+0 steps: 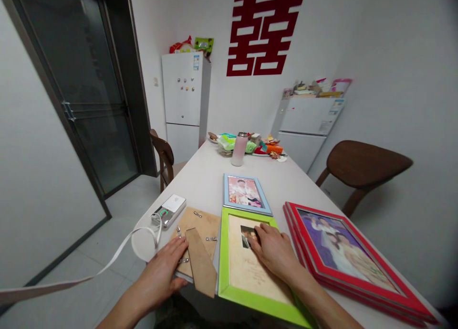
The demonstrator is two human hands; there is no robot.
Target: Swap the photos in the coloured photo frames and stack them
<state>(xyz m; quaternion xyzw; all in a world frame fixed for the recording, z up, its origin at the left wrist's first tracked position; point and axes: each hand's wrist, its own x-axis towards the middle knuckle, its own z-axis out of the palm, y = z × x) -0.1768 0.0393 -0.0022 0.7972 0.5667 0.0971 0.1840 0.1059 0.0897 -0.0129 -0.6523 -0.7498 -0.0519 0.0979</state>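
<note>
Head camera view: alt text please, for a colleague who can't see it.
The left hand presses on a brown picture-frame backing board with a stand strut, while the right hand rests on the mount of a lime-green frame lying face up. A light-blue frame and stacked red frames lie nearby on a white table.

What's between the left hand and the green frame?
In the head view, a brown backboard with its folded easel strut lies between the left hand and the green frame.
</note>
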